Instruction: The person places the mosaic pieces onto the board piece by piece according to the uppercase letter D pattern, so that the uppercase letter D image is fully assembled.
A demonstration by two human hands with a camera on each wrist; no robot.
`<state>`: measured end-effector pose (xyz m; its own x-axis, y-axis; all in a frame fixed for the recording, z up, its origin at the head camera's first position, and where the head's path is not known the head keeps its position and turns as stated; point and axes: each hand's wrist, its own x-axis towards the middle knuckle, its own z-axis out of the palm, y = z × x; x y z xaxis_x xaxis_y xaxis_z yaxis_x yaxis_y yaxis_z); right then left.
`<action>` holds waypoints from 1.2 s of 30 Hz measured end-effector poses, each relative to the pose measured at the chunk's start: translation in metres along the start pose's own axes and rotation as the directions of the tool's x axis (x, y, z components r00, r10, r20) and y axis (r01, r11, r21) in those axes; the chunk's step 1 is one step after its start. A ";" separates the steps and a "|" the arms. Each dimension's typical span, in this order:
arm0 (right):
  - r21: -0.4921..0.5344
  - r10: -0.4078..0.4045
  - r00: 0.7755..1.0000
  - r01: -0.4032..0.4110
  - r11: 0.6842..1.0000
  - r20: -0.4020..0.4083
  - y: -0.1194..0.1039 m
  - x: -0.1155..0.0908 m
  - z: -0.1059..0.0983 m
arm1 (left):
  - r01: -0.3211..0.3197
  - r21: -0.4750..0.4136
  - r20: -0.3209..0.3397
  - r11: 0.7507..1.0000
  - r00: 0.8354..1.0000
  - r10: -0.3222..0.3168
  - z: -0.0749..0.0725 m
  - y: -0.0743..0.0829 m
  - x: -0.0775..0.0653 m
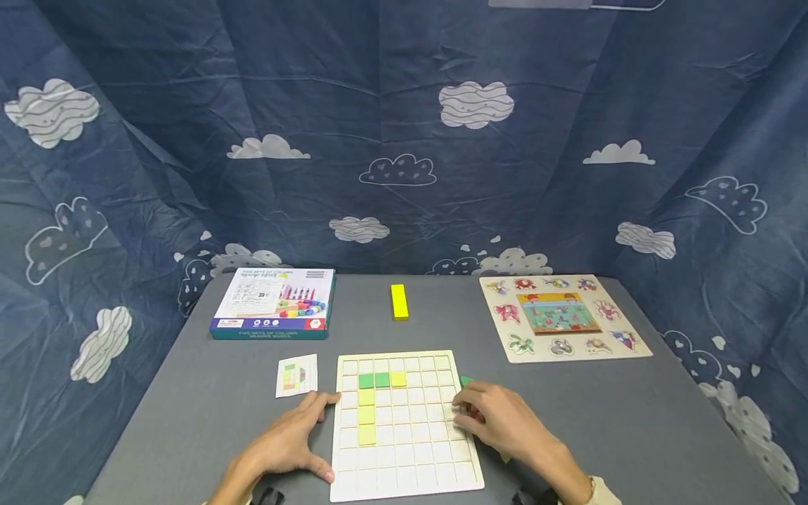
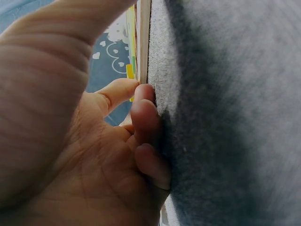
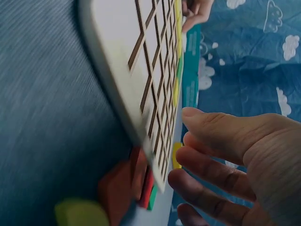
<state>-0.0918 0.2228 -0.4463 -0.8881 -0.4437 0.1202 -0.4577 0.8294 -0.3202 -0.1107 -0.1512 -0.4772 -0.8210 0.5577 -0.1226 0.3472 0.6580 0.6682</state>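
Note:
A pale wooden grid board (image 1: 410,456) lies on the table, with green tiles (image 1: 366,381) and yellow tiles (image 1: 367,435) set in an upside-down L. Along the board's left edge rests my left hand (image 1: 287,438), thumb and index finger spread, fingertips right at the edge. My right hand (image 1: 505,421) hovers by the right edge, its thumb and fingers (image 3: 207,165) loosely bent and apart with nothing between them. Beneath it, beside the board, lie a green piece (image 1: 466,380), an orange block (image 3: 115,190), a red block (image 3: 146,188) and a blurred yellow piece (image 3: 81,214), partly hidden in the head view.
A small pattern card (image 1: 287,363) lies left of the board. Farther back are a boxed bead set (image 1: 271,305), a yellow block (image 1: 399,301) and a wooden sea-animal puzzle (image 1: 564,319). A cloud-print curtain (image 1: 404,126) hangs behind the grey table (image 1: 189,421).

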 end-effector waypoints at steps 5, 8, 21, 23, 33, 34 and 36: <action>0.018 0.055 0.998 -0.055 0.998 0.022 0.009 -0.006 -0.001 | 0.002 -0.005 0.003 1.000 1.000 -0.002 0.000 -0.001 0.000; -0.005 0.062 0.998 -0.061 0.998 0.015 0.012 -0.009 0.000 | 0.006 -0.005 0.004 1.000 1.000 -0.006 0.001 -0.001 0.000; 0.004 0.094 0.989 -0.095 0.995 0.111 0.024 -0.014 0.000 | 0.009 -0.006 0.005 1.000 1.000 -0.009 0.001 -0.002 0.000; -0.005 0.115 0.985 -0.115 0.993 0.128 0.024 -0.015 0.000 | 0.011 -0.006 0.009 1.000 1.000 -0.011 0.001 -0.002 0.000; 0.022 0.095 0.981 -0.100 0.995 0.168 0.027 -0.016 -0.005 | -0.006 -0.002 0.006 1.000 1.000 0.007 0.000 0.001 -0.001; 0.018 0.091 0.981 -0.096 0.995 0.170 0.026 -0.016 -0.006 | -0.006 0.000 0.005 1.000 1.000 0.006 0.000 0.001 -0.001; -0.001 0.088 0.982 -0.089 0.996 0.169 0.025 -0.015 -0.008 | -0.006 0.002 0.005 1.000 1.000 0.006 -0.001 0.001 -0.001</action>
<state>-0.0902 0.2530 -0.4485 -0.9049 -0.4199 -0.0688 -0.3768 0.8659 -0.3289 -0.1102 -0.1515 -0.4759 -0.8169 0.5637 -0.1221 0.3526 0.6557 0.6676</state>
